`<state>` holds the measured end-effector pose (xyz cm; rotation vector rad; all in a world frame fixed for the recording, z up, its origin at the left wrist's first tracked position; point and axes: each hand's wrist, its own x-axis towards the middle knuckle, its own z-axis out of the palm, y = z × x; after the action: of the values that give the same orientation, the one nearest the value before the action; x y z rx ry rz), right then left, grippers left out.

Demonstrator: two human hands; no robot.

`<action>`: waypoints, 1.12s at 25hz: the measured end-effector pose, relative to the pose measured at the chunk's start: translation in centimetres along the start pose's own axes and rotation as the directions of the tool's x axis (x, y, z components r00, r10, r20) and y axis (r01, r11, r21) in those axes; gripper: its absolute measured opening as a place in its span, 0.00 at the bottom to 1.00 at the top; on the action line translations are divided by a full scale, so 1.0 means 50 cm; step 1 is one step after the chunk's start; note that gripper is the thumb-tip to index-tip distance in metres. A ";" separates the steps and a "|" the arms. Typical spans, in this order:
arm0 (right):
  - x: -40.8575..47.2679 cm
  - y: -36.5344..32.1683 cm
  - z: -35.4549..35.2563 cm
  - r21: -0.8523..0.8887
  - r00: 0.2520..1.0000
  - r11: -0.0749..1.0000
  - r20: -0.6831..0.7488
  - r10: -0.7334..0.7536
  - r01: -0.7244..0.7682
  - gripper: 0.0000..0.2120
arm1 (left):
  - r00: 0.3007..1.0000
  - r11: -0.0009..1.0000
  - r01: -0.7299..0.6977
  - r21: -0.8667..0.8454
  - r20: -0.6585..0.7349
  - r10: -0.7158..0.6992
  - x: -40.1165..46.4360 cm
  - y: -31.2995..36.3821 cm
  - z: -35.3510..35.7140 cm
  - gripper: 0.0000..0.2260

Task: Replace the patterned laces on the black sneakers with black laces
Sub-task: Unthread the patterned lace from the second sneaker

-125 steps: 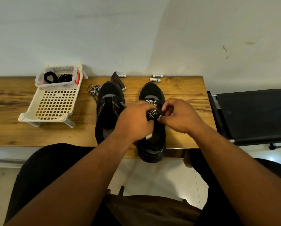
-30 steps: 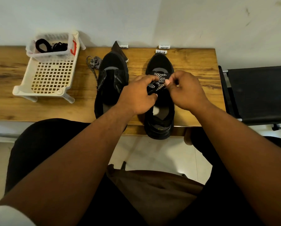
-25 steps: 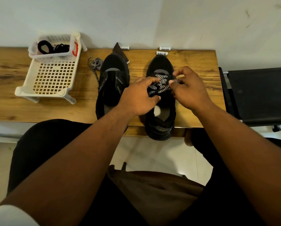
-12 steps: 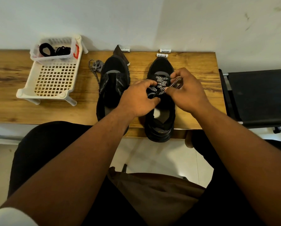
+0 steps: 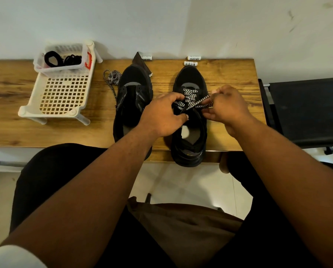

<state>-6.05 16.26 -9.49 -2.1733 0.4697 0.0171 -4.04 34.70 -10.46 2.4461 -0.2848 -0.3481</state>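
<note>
Patterned lace (image 5: 189,99): black-and-white woven cord, threaded through the lower eyelets of the right sneaker (image 5: 190,120) on the wooden table (image 5: 229,78); upper rows already loose. Judged light, limp and slightly grippy; best pinched near an eyelet and drawn out row by row. Right hand (image 5: 226,107) pinches a freed end, drawn out to the right; left hand (image 5: 164,115) curls round the crossings, steadying the shoe. Against half a second earlier, the freed end stretches farther rightward. Left sneaker (image 5: 131,101): unlaced, its removed lace (image 5: 112,77) coiled beside it. Black laces (image 5: 62,59): in a clear tub on the white rack (image 5: 63,93), untouched.
</note>
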 end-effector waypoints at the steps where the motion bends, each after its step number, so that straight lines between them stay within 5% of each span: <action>1: 0.004 0.002 0.000 0.036 0.998 0.998 -0.013 0.057 -0.057 0.02 | 1.000 1.000 0.002 0.000 0.000 -0.002 0.000 0.000 0.001 0.27; 6: -0.028 -0.005 0.013 -0.293 0.930 0.884 0.173 -0.325 0.364 0.16 | 1.000 1.000 -0.013 0.000 0.002 0.013 0.001 0.000 -0.002 0.26; 9: -0.026 -0.002 0.025 -0.318 0.930 0.874 0.161 -0.331 0.367 0.09 | 1.000 1.000 -0.005 -0.013 0.011 0.006 -0.001 0.001 -0.004 0.27; 11: -0.021 -0.015 0.021 -0.260 0.971 0.938 0.114 -0.208 0.231 0.06 | 1.000 1.000 0.002 -0.014 0.018 -0.002 -0.001 0.004 -0.004 0.28; 13: -0.008 -0.027 0.002 0.085 0.997 0.995 0.061 0.048 -0.054 0.07 | 1.000 1.000 0.019 -0.019 0.022 -0.018 -0.001 0.005 -0.006 0.29; 15: 0.004 -0.025 -0.021 0.408 0.956 0.864 0.125 0.267 -0.294 0.05 | 0.999 0.999 0.034 -0.025 0.026 -0.033 -0.001 0.006 -0.008 0.30; 16: 0.010 -0.015 -0.026 0.392 0.947 0.862 0.120 0.299 -0.322 0.05 | 0.999 0.999 0.037 -0.024 0.031 -0.036 -0.003 0.007 -0.010 0.30; 18: 0.012 0.002 -0.029 0.077 0.964 0.962 0.067 0.256 -0.261 0.04 | 0.998 0.999 0.039 -0.018 0.043 -0.038 -0.005 0.010 -0.014 0.31; 20: 0.006 0.006 -0.025 -0.251 0.988 0.959 0.052 0.146 -0.128 0.23 | 0.998 1.000 0.023 0.005 0.061 -0.023 -0.006 0.016 -0.016 0.33; 24: -0.015 -0.025 -0.015 -0.312 0.960 0.917 0.206 -0.190 0.249 0.42 | 0.997 0.991 -0.067 0.113 0.042 0.062 -0.014 0.020 -0.011 0.40; 26: -0.024 -0.013 0.007 -0.370 0.930 0.885 0.332 -0.157 0.282 0.50 | 0.998 0.981 -0.058 0.186 0.032 0.053 -0.014 0.017 0.006 0.45; 28: -0.026 0.015 0.031 -0.417 0.947 0.881 0.308 -0.093 0.223 0.51 | 0.998 0.986 0.000 0.169 0.064 -0.011 -0.010 0.016 0.029 0.44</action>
<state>-7.27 17.49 -10.76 -2.6040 0.1241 0.3733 -5.06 33.38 -10.95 2.6056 -0.3480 -0.4220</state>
